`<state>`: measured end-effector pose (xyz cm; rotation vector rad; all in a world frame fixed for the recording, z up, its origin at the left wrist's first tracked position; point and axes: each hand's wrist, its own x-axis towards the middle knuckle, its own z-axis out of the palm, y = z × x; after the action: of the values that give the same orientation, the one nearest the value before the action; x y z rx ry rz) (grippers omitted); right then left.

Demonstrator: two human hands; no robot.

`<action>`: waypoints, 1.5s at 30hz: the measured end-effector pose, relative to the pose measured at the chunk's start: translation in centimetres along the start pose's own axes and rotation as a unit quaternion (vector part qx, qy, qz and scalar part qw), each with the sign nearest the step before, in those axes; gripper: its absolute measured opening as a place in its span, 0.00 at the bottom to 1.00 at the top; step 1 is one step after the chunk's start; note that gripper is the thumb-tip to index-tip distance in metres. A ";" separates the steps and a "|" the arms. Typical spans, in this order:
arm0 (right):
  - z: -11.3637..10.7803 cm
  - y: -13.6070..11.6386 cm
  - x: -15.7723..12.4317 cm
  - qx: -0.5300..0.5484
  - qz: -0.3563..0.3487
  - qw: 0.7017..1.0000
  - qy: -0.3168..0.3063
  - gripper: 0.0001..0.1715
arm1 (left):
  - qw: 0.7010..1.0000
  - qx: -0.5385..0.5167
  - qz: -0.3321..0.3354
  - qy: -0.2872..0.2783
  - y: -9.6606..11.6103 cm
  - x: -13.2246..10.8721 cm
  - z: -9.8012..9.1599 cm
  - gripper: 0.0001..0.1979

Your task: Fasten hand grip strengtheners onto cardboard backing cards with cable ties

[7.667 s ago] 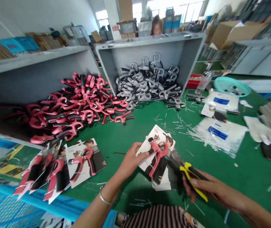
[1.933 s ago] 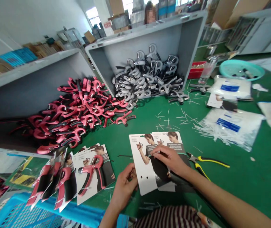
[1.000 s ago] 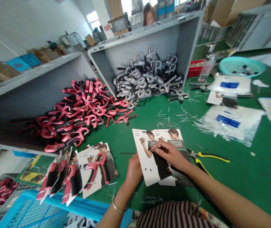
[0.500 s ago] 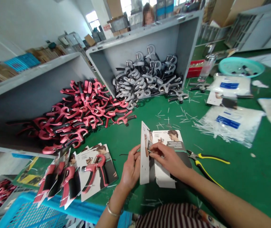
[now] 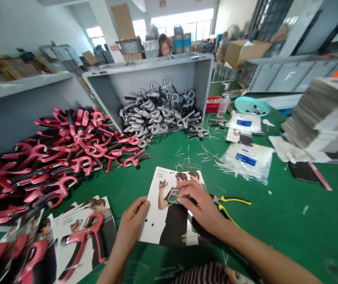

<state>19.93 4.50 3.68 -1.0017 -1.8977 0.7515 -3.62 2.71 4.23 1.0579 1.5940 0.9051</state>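
A printed card [image 5: 154,228] showing a person with a hand grip lies tilted in front of me, with small holes near its lower left. My left hand [image 5: 133,221] pinches its left edge between thumb and fingers. Over the card's upper right part, my right hand [image 5: 198,201] has its fingers pressed together on a thin whitish strip. More cards show beneath the right side. Yellow-and-black pliers [image 5: 234,200] rest just right of my right hand. At the lower left, a red hand grip [image 5: 80,240] lies on a card, beside others like it.
Red grips [image 5: 77,150] spill from a grey bin at left; grey grips [image 5: 157,110] fill another bin [image 5: 148,65]. White strips in a plastic bag [image 5: 254,161], a turquoise dish [image 5: 252,106] and a paper stack [image 5: 320,114] stand right. A person sits behind the bins.
The card has turned from standing on edge to facing up toward me. My left hand now holds its left edge, and my right hand is above its front. The view has swung right.
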 end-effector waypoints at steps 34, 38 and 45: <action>-11.8 8.8 4.3 0.016 0.244 0.970 -0.001 0.18 | 0.964 -0.118 0.011 -0.239 -2.4 4.1 0.7 0.17; -7.0 3.3 3.5 0.204 0.212 0.956 0.023 0.15 | 0.962 -0.146 0.021 -0.229 -2.8 3.8 1.4 0.18; -0.5 -1.7 1.7 0.093 0.057 0.993 0.048 0.09 | 0.962 -0.147 0.044 -0.225 -2.0 2.9 1.0 0.18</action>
<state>19.24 5.23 5.93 -1.0167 -1.6664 0.9128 -3.51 4.78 1.25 1.0361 1.0098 0.8549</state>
